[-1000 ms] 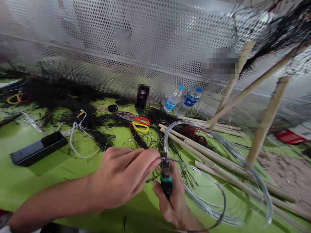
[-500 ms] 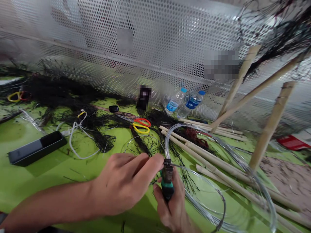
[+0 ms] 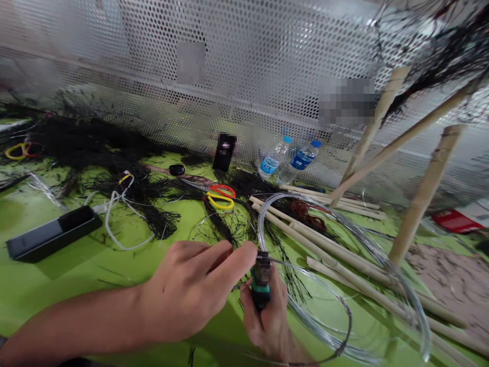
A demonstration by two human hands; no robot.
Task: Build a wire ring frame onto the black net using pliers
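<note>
My right hand point(image 3: 269, 318) is wrapped round green-and-black pliers point(image 3: 261, 285), whose metal jaws point up and away. My left hand point(image 3: 202, 285) reaches in from the left, fingers closed, with its fingertips at the left side of the jaws; what they pinch is hidden. From the jaws a thin wire point(image 3: 301, 269) runs out to the right and curves down in a loop. Just behind the pliers and to their right lies a large coil of clear, shiny wire point(image 3: 263, 216) on the green table point(image 3: 126, 270).
Wooden sticks point(image 3: 344, 270) cross the right side, with upright ones behind. Scissors point(image 3: 220, 198), black fibre bundles point(image 3: 95, 140), a white cable point(image 3: 110, 224) and a dark box point(image 3: 53, 234) lie left. Two water bottles point(image 3: 273, 160) stand by the mesh panel point(image 3: 244, 61).
The view has shifted slightly. The pliers and my right hand have moved a little left and tilted slightly; my left hand stays at the jaws.
</note>
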